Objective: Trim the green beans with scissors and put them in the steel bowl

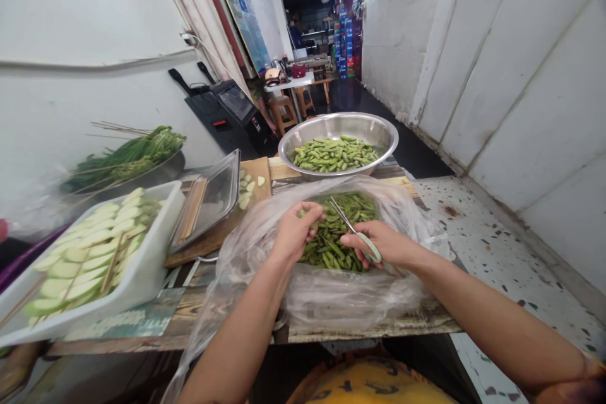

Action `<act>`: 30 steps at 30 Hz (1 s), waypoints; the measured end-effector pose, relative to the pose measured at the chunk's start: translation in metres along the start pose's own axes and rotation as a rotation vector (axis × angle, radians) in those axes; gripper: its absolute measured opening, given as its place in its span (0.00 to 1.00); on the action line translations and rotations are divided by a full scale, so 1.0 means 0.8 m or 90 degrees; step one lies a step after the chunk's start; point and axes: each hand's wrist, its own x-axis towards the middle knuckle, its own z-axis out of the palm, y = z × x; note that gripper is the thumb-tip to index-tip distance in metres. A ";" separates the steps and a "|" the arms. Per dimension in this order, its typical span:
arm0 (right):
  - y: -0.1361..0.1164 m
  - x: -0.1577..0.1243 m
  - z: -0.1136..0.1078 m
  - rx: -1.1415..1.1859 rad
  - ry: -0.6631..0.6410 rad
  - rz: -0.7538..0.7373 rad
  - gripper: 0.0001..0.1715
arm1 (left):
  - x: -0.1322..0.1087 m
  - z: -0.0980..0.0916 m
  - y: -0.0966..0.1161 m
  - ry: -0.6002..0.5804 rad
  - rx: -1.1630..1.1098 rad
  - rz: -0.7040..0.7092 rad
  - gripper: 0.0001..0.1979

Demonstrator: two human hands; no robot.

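Left hand (294, 235) pinches pods (338, 249) inside plastic bag (255, 252). Right hand (388, 245) is clenched on scissors (349, 223). Steel bowl (381, 129) sits at 12 o'clock, white tray (158, 259) at 9 o'clock.

I lose the fingertips of my left hand (294, 235) among pods (331, 251); right hand (386, 245) covers handles of scissors (348, 222); tray (158, 252) cropped left.

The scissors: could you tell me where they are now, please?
In the head view, centre, the scissors are in the right hand, blades over the bag of green pods.
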 end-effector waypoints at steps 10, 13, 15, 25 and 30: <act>0.002 -0.003 0.006 -0.034 0.018 0.000 0.23 | -0.006 0.006 -0.001 -0.026 0.003 0.021 0.12; 0.002 -0.003 0.006 -0.045 0.020 0.003 0.23 | -0.011 0.009 -0.001 -0.043 0.018 0.040 0.12; 0.002 -0.002 0.005 -0.049 0.022 0.005 0.24 | -0.013 0.012 -0.001 -0.057 0.029 0.044 0.12; 0.013 0.003 0.001 -0.182 0.069 0.001 0.28 | -0.013 0.014 -0.006 -0.074 0.035 0.007 0.09; 0.030 0.015 -0.004 -0.198 0.060 0.022 0.28 | -0.001 0.014 -0.015 -0.080 0.032 0.010 0.10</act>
